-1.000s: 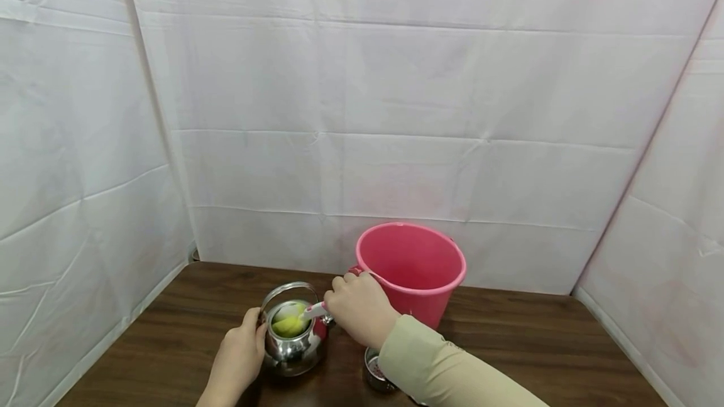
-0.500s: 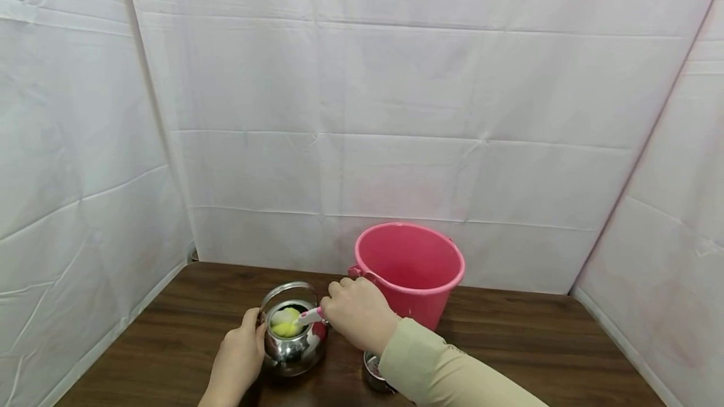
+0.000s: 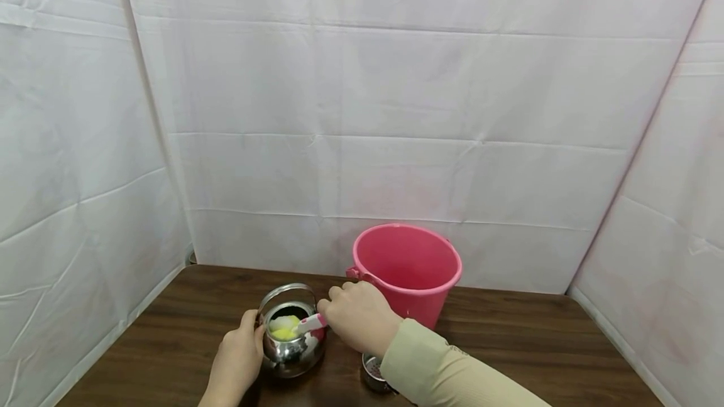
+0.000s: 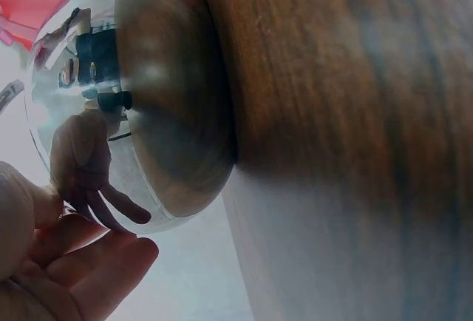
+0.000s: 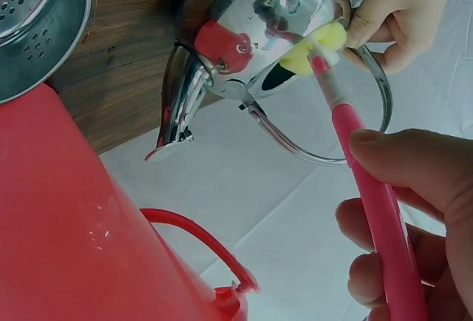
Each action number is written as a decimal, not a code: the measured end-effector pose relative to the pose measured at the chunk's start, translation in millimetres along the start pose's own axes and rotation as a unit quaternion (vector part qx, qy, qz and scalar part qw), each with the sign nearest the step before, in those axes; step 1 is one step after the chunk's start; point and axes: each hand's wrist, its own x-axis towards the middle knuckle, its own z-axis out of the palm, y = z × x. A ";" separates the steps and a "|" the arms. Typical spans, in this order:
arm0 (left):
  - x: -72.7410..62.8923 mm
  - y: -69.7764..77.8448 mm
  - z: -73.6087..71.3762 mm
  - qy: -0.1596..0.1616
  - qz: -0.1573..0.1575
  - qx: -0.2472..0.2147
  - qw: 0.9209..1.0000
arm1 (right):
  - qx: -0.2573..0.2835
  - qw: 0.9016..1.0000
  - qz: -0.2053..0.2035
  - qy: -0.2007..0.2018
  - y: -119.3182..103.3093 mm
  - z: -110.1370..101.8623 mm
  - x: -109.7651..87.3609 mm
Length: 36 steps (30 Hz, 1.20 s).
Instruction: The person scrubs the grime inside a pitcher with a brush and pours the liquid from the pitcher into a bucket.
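A shiny metal teakettle (image 3: 294,357) with its lid off stands on the wooden table, its hoop handle upright. My left hand (image 3: 234,353) holds it by the left side, with thumb and fingers at the handle's base and rim. My right hand (image 3: 359,316) grips the pink handle (image 5: 373,203) of a cleaning brush, whose yellow and white soft head (image 3: 283,328) sits in the kettle's mouth. The head's lower part is hidden inside. In the left wrist view, fingers (image 4: 111,276) lie close beside the polished kettle wall.
Behind my right hand stands a pink bucket (image 3: 421,306) with its handle folded down. A small perforated metal strainer (image 3: 373,369) sits near my right sleeve, partly covered by it. White cloth walls (image 3: 396,112) enclose the brown table (image 3: 509,344).
The brush head has shifted slightly left and toward me within the kettle's mouth, with my right hand moving along. My left hand keeps its hold on the kettle.
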 end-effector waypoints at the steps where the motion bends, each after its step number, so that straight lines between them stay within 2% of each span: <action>1: 0.0 0.1 -0.2 -0.001 -0.001 0.000 1.000 | 0.005 1.000 0.001 -0.004 0.2 -0.6 0.0; 6: 0.2 1.3 -1.0 -0.008 -0.007 -0.001 1.000 | 0.014 0.999 0.010 -0.028 1.3 -4.0 0.4; 17: 0.2 2.7 -1.3 -0.025 -0.021 0.000 0.999 | 0.016 0.998 0.025 -0.052 2.9 -7.6 4.3; 28: 0.9 2.9 -0.8 -0.018 -0.016 0.001 1.000 | 0.014 0.995 0.050 -0.090 5.9 -11.5 7.7; 36: 0.5 3.9 -1.8 -0.019 -0.010 0.001 1.000 | 0.021 0.994 0.063 -0.083 6.1 -11.5 8.1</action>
